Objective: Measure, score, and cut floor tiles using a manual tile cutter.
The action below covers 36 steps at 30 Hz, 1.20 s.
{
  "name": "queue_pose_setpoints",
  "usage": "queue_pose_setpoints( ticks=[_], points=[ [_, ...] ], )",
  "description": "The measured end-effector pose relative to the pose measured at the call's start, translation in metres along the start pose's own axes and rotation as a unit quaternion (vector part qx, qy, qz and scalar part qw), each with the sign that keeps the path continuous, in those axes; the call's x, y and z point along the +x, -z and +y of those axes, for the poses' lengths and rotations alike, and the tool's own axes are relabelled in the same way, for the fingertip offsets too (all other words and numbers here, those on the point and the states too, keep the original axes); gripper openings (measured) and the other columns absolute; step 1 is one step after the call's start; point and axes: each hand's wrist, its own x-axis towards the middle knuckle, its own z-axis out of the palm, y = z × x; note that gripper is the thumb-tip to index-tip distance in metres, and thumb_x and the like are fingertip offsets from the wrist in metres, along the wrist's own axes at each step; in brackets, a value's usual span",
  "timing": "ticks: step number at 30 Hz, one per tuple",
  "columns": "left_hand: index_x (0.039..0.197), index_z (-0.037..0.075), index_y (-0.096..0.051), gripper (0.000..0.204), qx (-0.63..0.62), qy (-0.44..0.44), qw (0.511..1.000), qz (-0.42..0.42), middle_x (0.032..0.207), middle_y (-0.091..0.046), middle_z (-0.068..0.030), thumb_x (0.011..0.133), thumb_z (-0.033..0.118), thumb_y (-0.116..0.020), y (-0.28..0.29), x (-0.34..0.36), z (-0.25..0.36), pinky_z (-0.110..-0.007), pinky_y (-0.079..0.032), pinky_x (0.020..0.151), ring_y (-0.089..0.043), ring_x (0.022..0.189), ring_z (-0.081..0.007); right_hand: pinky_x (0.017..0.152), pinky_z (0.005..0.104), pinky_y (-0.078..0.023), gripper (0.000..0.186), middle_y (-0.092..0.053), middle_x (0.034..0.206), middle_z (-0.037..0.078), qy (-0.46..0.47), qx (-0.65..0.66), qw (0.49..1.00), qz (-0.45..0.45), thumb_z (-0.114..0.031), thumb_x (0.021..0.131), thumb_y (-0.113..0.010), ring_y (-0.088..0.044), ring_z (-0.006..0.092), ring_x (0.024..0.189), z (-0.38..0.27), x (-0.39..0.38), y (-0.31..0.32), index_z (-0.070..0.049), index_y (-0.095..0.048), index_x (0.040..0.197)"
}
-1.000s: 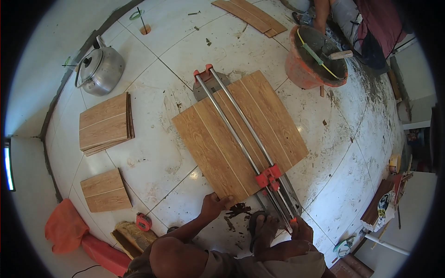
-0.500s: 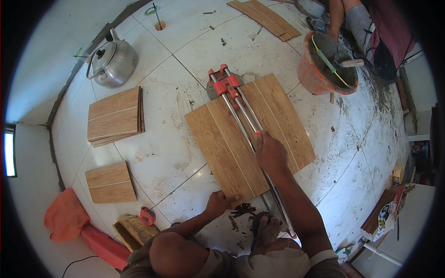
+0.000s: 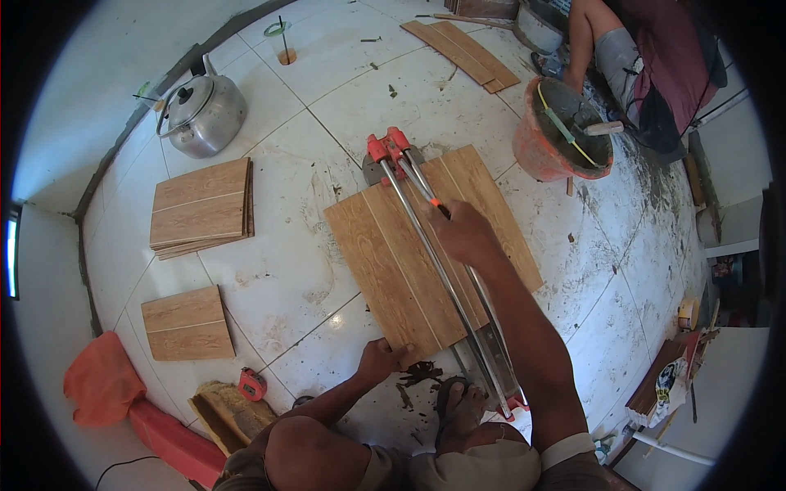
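Note:
A wood-look tile with pale lines lies at a slant under the twin steel rails of a manual tile cutter. My right hand is closed around the cutter's handle, above the far half of the tile. The cutter's red carriage sits by the far end of the rails. My left hand grips the tile's near left corner, thumb on top; the fingers beneath are partly hidden. The near end of the cutter lies by my foot.
On the left are stacked cut tiles, a single piece, a kettle and a tape measure. A mortar bucket with a trowel stands far right, near another person. Narrow tile strips lie at the back.
My right hand has moved away from me with the handle, and the carriage has slid to the far end of the rails. My left hand stays on the tile corner. The view has shifted slightly.

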Motion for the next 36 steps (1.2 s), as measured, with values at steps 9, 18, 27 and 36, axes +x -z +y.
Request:
queue_pose_setpoints(
  ticks=[9, 18, 27, 36],
  points=[
    [0.111, -0.011, -0.064, 0.049, -0.018, -0.009, 1.0, -0.012, 0.096, -0.071, -0.014, 0.089, 0.031, -0.076, -0.01, -0.007, 0.016, -0.032, -0.061, 0.062, -0.07, 0.078, -0.0179, 0.077, 0.0355, -0.049, 0.048, -0.068, 0.091, 0.011, -0.036, 0.172, 0.984, -0.039, -0.037, 0.074, -0.08, -0.062, 0.0222, 0.078, 0.068, 0.02, -0.026, -0.001, -0.066, 0.103],
    [0.11, -0.01, -0.063, 0.048, -0.02, -0.033, 0.999, 0.001, 0.09, -0.07, -0.0144, 0.088, 0.03, -0.078, -0.003, -0.003, 0.0, -0.032, -0.06, 0.059, -0.069, 0.07, -0.0194, 0.067, 0.0311, -0.043, 0.02, -0.065, 0.077, 0.005, -0.076, 0.206, 0.967, -0.132, -0.019, 0.073, -0.074, -0.056, 0.0151, 0.071, 0.071, 0.028, -0.034, 0.0, -0.07, 0.078],
    [0.109, -0.011, -0.063, 0.05, -0.036, -0.074, 0.997, 0.004, 0.089, -0.071, -0.0147, 0.087, 0.031, -0.078, -0.009, 0.0, -0.008, -0.034, -0.061, 0.061, -0.07, 0.072, -0.0203, 0.062, 0.0333, -0.043, 0.026, -0.064, 0.07, 0.006, -0.07, 0.163, 0.979, -0.096, -0.024, 0.072, -0.075, -0.057, 0.0156, 0.065, 0.075, 0.029, -0.034, 0.001, -0.07, 0.073],
    [0.116, -0.006, -0.062, 0.044, -0.072, -0.034, 0.997, 0.01, 0.105, -0.069, -0.0137, 0.093, 0.031, -0.071, -0.002, 0.002, -0.012, -0.035, -0.06, 0.076, -0.07, 0.086, -0.0208, 0.069, 0.0399, -0.051, 0.05, -0.068, 0.072, 0.018, -0.05, -0.032, 0.997, -0.044, -0.045, 0.077, -0.069, -0.069, 0.0297, 0.071, 0.034, -0.025, 0.008, 0.005, -0.07, 0.082]
  ],
)
